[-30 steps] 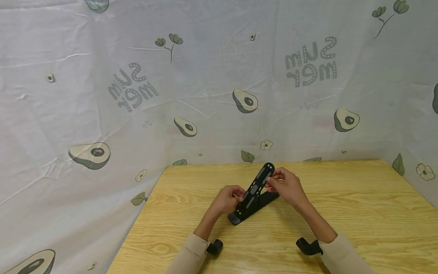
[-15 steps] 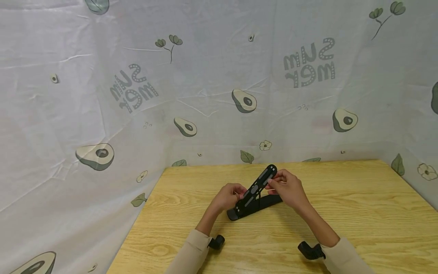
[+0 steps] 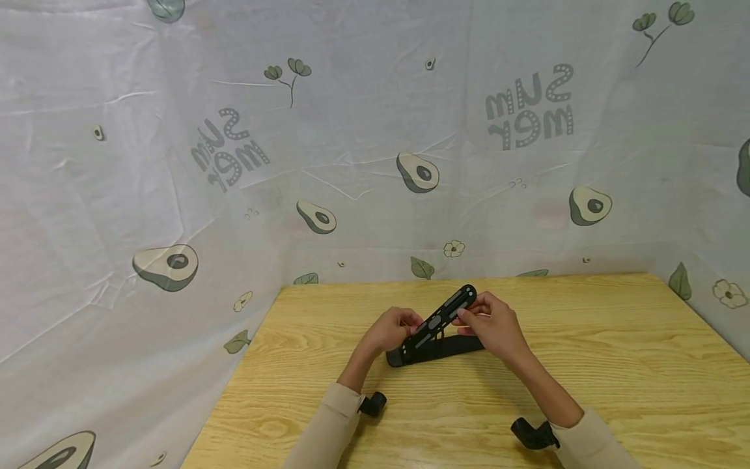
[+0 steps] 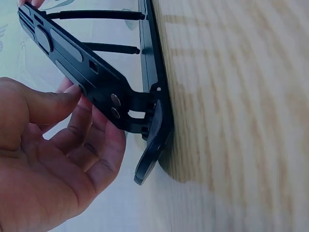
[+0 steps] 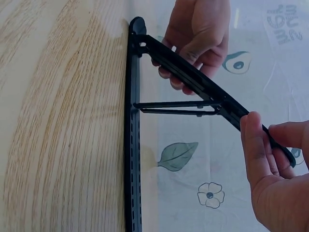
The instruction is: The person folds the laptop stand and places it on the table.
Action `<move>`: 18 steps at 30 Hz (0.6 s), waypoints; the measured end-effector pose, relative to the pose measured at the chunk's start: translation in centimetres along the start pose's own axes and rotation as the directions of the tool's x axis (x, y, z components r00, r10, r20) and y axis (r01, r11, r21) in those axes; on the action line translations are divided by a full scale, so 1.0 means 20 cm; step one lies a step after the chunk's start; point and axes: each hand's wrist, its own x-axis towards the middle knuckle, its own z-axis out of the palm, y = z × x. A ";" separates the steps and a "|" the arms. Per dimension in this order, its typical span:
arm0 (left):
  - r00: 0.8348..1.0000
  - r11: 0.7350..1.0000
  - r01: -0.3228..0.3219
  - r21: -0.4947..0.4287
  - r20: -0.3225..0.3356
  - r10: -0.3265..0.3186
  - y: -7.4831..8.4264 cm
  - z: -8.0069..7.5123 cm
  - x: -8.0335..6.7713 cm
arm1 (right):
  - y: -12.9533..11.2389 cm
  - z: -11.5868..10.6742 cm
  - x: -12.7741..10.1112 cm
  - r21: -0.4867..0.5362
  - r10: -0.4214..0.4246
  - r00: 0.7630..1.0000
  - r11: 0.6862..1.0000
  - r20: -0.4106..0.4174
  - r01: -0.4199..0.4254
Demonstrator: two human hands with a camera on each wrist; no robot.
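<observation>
Stand (image 3: 436,332) near desk (image 3: 586,365) middle, long axis toward the far right corner. Right hand (image 3: 495,326) pinches the raised plate's tip; left hand (image 3: 389,331) fingers grip it near the hinge.

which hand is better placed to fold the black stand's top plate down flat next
Right, probably. The right hand pinches the raised free end of the black folding stand's slotted top plate, where pushing down has most leverage. The left hand grips lower, near the hinge, and suits steadying the stand on the wooden table.

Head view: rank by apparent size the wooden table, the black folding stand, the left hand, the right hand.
1. Wooden table, by far the largest.
2. Black folding stand.
3. Right hand and left hand: look about alike, so no ranking between them.
</observation>
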 end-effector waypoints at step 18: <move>0.998 0.998 0.016 -0.055 0.062 -0.012 -0.01 -0.03 0.09 | 0.01 0.00 0.00 0.027 0.016 1.000 1.000 -0.014 -0.016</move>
